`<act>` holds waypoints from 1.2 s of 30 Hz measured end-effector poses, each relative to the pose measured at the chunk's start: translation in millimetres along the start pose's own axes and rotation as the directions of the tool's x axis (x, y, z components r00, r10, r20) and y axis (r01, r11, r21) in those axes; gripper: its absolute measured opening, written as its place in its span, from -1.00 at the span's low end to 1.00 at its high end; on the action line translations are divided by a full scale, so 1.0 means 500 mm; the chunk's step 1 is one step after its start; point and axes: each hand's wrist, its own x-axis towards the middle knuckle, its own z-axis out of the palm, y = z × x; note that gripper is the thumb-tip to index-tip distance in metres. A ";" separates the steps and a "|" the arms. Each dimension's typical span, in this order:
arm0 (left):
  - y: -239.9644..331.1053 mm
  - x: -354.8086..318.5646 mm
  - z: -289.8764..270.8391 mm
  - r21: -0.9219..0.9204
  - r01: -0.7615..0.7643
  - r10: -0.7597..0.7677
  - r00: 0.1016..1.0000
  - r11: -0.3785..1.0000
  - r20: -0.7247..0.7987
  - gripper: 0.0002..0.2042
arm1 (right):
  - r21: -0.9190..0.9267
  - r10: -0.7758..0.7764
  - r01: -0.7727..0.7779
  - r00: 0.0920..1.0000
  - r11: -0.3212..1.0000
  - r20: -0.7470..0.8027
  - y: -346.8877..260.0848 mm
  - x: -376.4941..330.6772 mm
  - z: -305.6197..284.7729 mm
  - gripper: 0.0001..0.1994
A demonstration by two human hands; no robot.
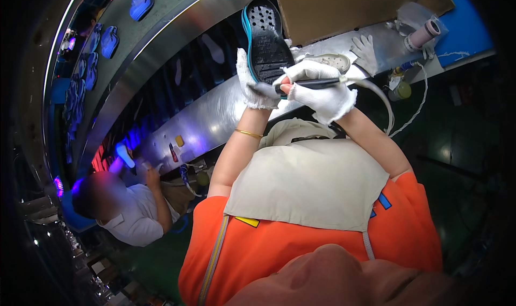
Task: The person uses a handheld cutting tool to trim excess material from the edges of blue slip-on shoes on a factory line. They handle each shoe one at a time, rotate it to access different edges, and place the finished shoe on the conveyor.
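My left hand [257, 94], in a white knit glove, grips the heel end of a shoe sole [267, 45]. The sole is black inside with a blue edge, is held tilted up, and has a pale, dotted patch with holes at its far end. My right hand [322, 94], also gloved with bare fingertips, is closed round a black-handled brush [309, 84]. Its greyish, blurred tip points left, close to my left hand and the heel; whether it touches the sole I cannot tell. Behind my right hand a light-coloured sole [334, 62] lies on the metal bench.
The metal bench [215, 112] runs diagonally, with a cardboard sheet [333, 10], spare white glove [365, 53] and pink bottle [422, 36] at right. A hose [384, 99] hangs beside me. Blue soles [142, 1] lie on a belt at left; a co-worker [134, 209] sits lower left.
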 end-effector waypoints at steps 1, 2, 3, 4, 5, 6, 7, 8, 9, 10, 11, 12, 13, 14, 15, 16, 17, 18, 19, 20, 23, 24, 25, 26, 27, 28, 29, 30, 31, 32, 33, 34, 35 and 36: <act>0.001 0.000 0.001 -0.065 0.002 0.000 0.999 0.998 0.039 -0.33 | 0.133 0.128 -0.132 0.991 0.982 0.037 -0.003 0.001 -0.002 -0.92; 0.000 0.017 -0.027 -0.100 0.051 -0.021 0.959 0.994 0.282 -0.39 | 0.246 0.013 -0.003 0.999 0.969 -0.039 0.022 0.009 -0.006 -0.94; -0.009 0.029 -0.020 -0.036 -0.010 0.010 1.000 0.999 0.006 -0.43 | 0.095 -0.133 0.138 0.989 0.986 -0.064 0.024 0.025 -0.030 -0.92; -0.015 0.030 -0.014 -0.171 0.007 0.001 0.999 0.985 0.049 -0.45 | 0.112 -0.130 0.152 0.974 0.982 -0.184 0.024 0.040 -0.041 -0.91; -0.021 0.023 -0.006 -0.300 0.031 -0.004 0.996 0.954 0.092 -0.46 | 0.129 -0.124 0.169 0.945 0.977 -0.302 0.020 0.056 -0.049 -0.90; -0.016 0.004 0.036 -0.111 0.047 -0.037 0.995 0.993 0.094 -0.46 | 0.063 -0.169 0.203 0.921 0.977 -0.350 0.031 0.070 -0.052 -0.90; -0.015 0.000 0.039 -0.096 0.078 -0.070 0.994 0.992 0.085 -0.44 | 0.078 -0.167 0.209 0.915 0.975 -0.367 0.038 0.077 -0.048 -0.91; -0.017 0.003 0.044 -0.089 0.056 -0.051 0.997 0.994 0.055 -0.43 | 0.060 -0.179 0.212 0.923 0.976 -0.340 0.042 0.078 -0.037 -0.90; -0.019 0.005 0.049 -0.090 0.025 -0.023 0.999 0.996 0.023 -0.42 | 0.039 -0.188 0.209 0.935 0.977 -0.302 0.043 0.075 -0.027 -0.90; -0.013 0.000 0.038 0.002 0.034 -0.034 0.999 0.999 0.039 -0.43 | -0.048 -0.216 0.211 0.946 0.976 -0.242 0.038 0.068 -0.023 -0.91; -0.008 0.005 0.000 -0.029 0.069 -0.066 0.994 0.997 0.084 -0.43 | 0.159 -0.077 0.107 0.979 0.982 -0.187 0.022 0.053 -0.017 -0.91; -0.008 0.011 0.004 -0.197 0.087 -0.039 0.971 0.977 0.236 -0.43 | 0.244 -0.021 0.072 0.979 0.967 -0.202 0.021 0.052 -0.023 -0.90; -0.011 0.004 0.009 -0.218 0.075 -0.037 0.984 0.973 0.174 -0.41 | 0.327 0.035 0.037 0.977 0.944 -0.212 0.024 0.049 -0.030 -0.90; -0.009 -0.002 0.014 -0.229 0.062 -0.037 0.993 0.972 0.110 -0.40 | 0.284 -0.051 0.138 0.955 0.949 -0.293 0.036 0.063 -0.039 -0.89; -0.009 -0.020 0.060 -0.029 0.072 -0.070 0.995 0.997 0.076 -0.38 | 0.258 -0.088 0.188 0.931 0.948 -0.355 0.032 0.072 -0.051 -0.90; -0.007 -0.017 0.048 -0.035 0.117 -0.114 0.990 0.992 0.078 -0.36 | 0.190 -0.096 0.182 0.915 0.965 -0.392 0.030 0.086 -0.059 -0.90; -0.007 -0.013 0.029 -0.040 0.163 -0.159 0.984 0.986 0.079 -0.35 | 0.122 -0.106 0.174 0.897 0.977 -0.429 0.030 0.100 -0.066 -0.89; -0.010 -0.010 0.031 -0.116 0.225 -0.209 0.968 0.967 0.135 -0.35 | 0.070 -0.068 0.114 0.879 0.991 -0.473 0.033 0.113 -0.061 -0.89; -0.019 -0.015 0.044 -0.006 0.179 -0.179 0.984 0.984 -0.014 -0.37 | 0.149 -0.062 0.130 0.917 0.980 -0.395 0.033 0.115 -0.058 -0.89; -0.022 -0.014 0.041 -0.016 0.175 -0.174 0.985 0.984 0.017 -0.37 | 0.124 -0.083 0.137 0.928 0.983 -0.363 0.038 0.111 -0.051 -0.89; -0.017 -0.014 0.047 -0.031 0.075 -0.076 0.997 0.997 -0.027 -0.37 | 0.240 0.099 -0.028 0.953 0.970 -0.288 0.010 0.085 -0.041 -0.86; -0.013 -0.007 0.019 0.041 0.138 -0.139 0.990 0.990 0.021 -0.36 | 0.303 0.072 0.036 0.938 0.952 -0.339 0.011 0.089 -0.050 -0.86; -0.012 -0.009 0.019 0.025 0.156 -0.156 0.987 0.987 0.022 -0.37 | 0.362 0.054 0.097 0.921 0.927 -0.386 0.017 0.098 -0.061 -0.86; -0.012 -0.012 0.020 0.010 0.174 -0.174 0.984 0.985 0.024 -0.37 | 0.265 -0.076 0.190 0.919 0.945 -0.388 0.034 0.111 -0.090 -0.84; -0.011 -0.015 0.021 -0.001 0.192 -0.192 0.981 0.981 0.027 -0.38 | 0.294 0.003 0.104 0.939 0.950 -0.344 0.009 0.119 -0.101 -0.87; -0.010 -0.017 0.023 -0.004 0.203 -0.203 0.979 0.979 0.032 -0.37 | 0.067 -0.158 0.199 0.909 0.978 -0.384 0.029 0.134 -0.105 -0.86; -0.009 -0.017 0.027 0.010 0.203 -0.203 0.979 0.979 0.030 -0.37 | -0.091 -0.283 0.268 0.884 0.959 -0.371 0.042 0.138 -0.100 -0.86; -0.007 -0.015 0.034 0.020 0.202 -0.203 0.979 0.979 0.026 -0.37 | -0.247 -0.402 0.330 0.846 0.911 -0.350 0.050 0.143 -0.092 -0.85; -0.005 -0.013 0.038 0.031 0.201 -0.202 0.979 0.979 0.022 -0.36 | -0.276 -0.405 0.330 0.868 0.903 -0.289 0.053 0.128 -0.087 -0.85; -0.002 -0.006 0.019 0.020 0.209 -0.209 0.978 0.978 0.023 -0.38 | -0.303 -0.408 0.333 0.883 0.893 -0.230 0.053 0.112 -0.080 -0.84; 0.007 -0.003 -0.002 0.025 0.200 -0.202 0.977 0.979 0.076 -0.38 | -0.436 -0.485 0.391 0.866 0.811 -0.125 0.055 0.097 -0.071 -0.82; 0.016 -0.001 -0.016 0.032 0.198 -0.201 0.971 0.980 0.132 -0.38 | -0.356 -0.412 0.367 0.909 0.860 -0.059 0.048 0.074 -0.063 -0.80; 0.020 0.001 -0.027 0.039 0.196 -0.200 0.962 0.980 0.188 -0.38 | -0.121 -0.110 0.104 0.993 0.987 -0.045 0.042 0.045 -0.054 -0.79; 0.014 -0.006 -0.002 0.088 0.138 -0.141 0.989 0.987 0.032 -0.38 | -0.149 -0.135 0.135 0.991 0.980 0.007 0.028 0.036 -0.063 -0.80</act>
